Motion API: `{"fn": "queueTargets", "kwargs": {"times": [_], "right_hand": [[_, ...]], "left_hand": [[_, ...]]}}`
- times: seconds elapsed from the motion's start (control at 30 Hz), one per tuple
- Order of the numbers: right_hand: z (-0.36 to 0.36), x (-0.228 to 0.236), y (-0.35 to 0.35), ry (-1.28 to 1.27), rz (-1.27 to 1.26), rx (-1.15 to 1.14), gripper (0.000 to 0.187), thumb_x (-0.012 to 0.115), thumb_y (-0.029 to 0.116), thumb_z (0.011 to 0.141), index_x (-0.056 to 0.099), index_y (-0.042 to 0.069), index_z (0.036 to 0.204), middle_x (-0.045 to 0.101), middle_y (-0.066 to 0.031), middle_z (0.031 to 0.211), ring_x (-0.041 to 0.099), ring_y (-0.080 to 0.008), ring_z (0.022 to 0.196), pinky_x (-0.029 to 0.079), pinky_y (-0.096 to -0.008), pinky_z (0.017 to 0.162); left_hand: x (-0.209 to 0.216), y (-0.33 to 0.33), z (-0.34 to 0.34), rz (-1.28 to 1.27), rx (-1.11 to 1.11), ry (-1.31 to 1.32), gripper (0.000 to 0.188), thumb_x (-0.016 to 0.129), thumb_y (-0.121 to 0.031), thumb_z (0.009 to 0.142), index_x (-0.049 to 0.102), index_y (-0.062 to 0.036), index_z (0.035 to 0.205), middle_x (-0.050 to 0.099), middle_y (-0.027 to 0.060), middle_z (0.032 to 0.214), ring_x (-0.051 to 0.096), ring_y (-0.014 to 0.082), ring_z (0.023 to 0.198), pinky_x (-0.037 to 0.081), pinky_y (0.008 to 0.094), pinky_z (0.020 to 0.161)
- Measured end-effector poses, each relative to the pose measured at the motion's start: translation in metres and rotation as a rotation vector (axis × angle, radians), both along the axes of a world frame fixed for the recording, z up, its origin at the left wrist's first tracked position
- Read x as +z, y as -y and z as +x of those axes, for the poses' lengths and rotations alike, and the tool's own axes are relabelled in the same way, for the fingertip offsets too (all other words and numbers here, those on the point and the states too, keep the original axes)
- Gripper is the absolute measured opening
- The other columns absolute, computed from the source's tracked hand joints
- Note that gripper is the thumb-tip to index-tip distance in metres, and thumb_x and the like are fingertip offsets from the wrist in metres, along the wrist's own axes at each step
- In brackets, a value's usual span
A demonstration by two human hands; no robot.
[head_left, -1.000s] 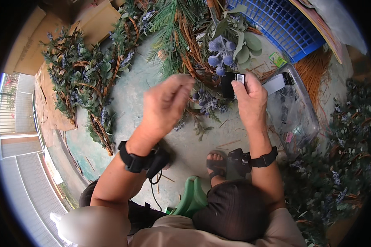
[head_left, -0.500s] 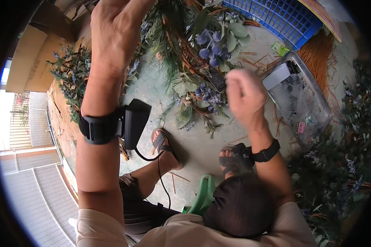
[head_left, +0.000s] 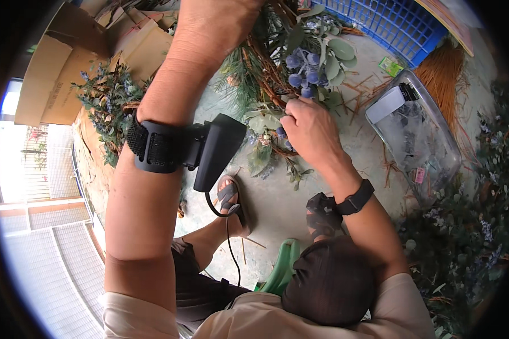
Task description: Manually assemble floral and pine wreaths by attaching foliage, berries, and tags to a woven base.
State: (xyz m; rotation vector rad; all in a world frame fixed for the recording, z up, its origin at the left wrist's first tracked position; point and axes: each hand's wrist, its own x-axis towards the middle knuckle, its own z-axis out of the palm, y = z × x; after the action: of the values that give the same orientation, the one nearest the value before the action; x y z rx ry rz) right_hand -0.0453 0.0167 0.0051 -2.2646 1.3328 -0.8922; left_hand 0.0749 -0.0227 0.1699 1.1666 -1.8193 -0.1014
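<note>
A twig wreath (head_left: pixel 264 70) with green leaves, pine sprigs and blue berries hangs in front of me at the top middle. My left hand (head_left: pixel 218 25) reaches to its upper left side; the picture's edge cuts off the fingers, so their grip is hidden. Lower on the ring, my right hand (head_left: pixel 314 133) is closed, thumb and fingers pinched at the twigs just under a cluster of blue berries (head_left: pixel 303 72). Exactly which strand lies between the fingertips is too small to tell.
At the right lies a metal tray (head_left: pixel 442 133) holding a white rectangular piece and small bits. Behind it are a blue crate (head_left: pixel 387 28) and a bundle of brown sticks (head_left: pixel 444 79). Leafy greenery (head_left: pixel 464 254) fills the lower right. Another wreath (head_left: pixel 110 107) and cardboard boxes (head_left: pixel 56 73) are left.
My right hand has moved left and up onto the wreath's ring, its fingers now closed there. My left forearm has shifted right, its hand moving further toward the top middle.
</note>
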Motion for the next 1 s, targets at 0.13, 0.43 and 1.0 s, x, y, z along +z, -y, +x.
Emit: {"fn": "queueTargets", "kwargs": {"times": [0.13, 0.43, 1.0], "right_hand": [[0.004, -0.004, -0.005, 0.073, -0.118, -0.010, 0.006, 0.049, 0.005, 0.070, 0.048, 0.000, 0.065, 0.052, -0.0149, 0.071, 0.050, -0.0297, 0.075, 0.042, -0.0389, 0.067], [0.012, -0.009, -0.009, 0.266, 0.092, -0.051, 0.009, 0.052, 0.007, 0.068, 0.049, -0.002, 0.066, 0.052, -0.0188, 0.069, 0.050, -0.0342, 0.066, 0.042, -0.0394, 0.063], [-0.011, -0.001, 0.010, 0.839, 1.114, 0.099, 0.015, 0.060, 0.012, 0.073, 0.055, -0.001, 0.075, 0.044, 0.0008, 0.057, 0.038, -0.0059, 0.048, 0.030, -0.0215, 0.041]], "left_hand": [[-0.009, 0.012, 0.002, -0.184, 0.084, 0.061, 0.046, 0.058, -0.027, 0.076, 0.041, 0.0014, 0.108, 0.052, 0.0189, 0.101, 0.049, 0.0278, 0.094, 0.037, 0.0326, 0.083], [-0.006, -0.002, 0.002, -0.010, 0.083, -0.069, 0.041, 0.061, -0.029, 0.076, 0.044, -0.0006, 0.101, 0.055, 0.0110, 0.089, 0.050, 0.0171, 0.083, 0.041, 0.0293, 0.074], [-0.013, 0.000, 0.014, -0.036, 0.077, -0.082, 0.041, 0.064, -0.028, 0.074, 0.046, -0.0023, 0.100, 0.051, 0.0032, 0.085, 0.047, 0.0116, 0.079, 0.040, 0.0248, 0.070]]}}
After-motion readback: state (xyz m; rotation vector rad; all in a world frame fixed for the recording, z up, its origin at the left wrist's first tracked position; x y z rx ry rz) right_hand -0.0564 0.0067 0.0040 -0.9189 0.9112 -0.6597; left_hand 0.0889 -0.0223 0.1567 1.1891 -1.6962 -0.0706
